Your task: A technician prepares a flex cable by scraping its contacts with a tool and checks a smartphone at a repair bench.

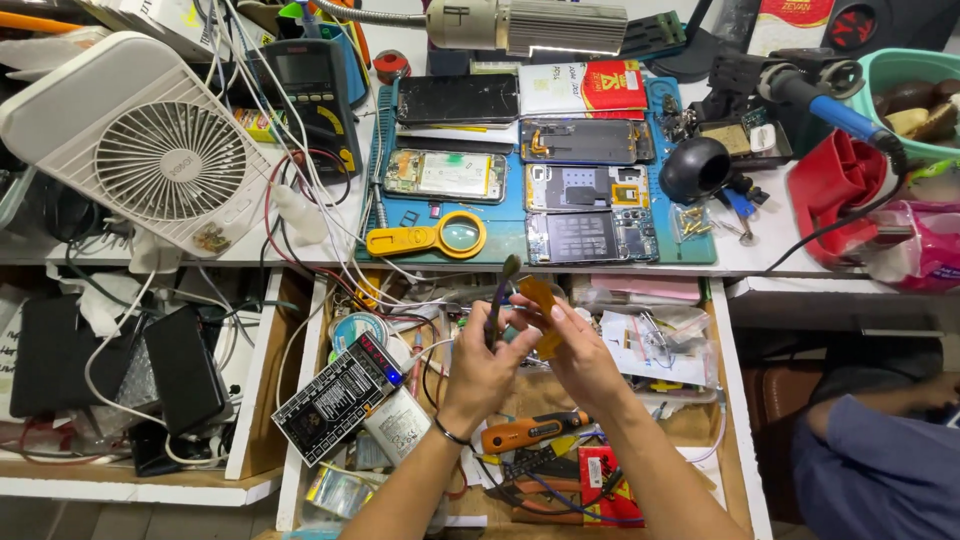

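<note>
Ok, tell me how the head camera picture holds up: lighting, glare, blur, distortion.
Head view: bright, even light from the lamp at the top edge; soft shadows only. Mild glare on the dark phone screen and the magnifier. Table edges bow outward, wide-lens distortion. The left hand and right hand are slightly soft; the brush and amber piece lack fine detail.

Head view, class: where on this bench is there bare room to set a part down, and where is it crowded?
Bare patches: the blue mat between the yellow magnifier and the lowest open phone, and the white bench edge right of the mat. Crowded: the open drawer under both hands, and the cables beside the fan.
</note>
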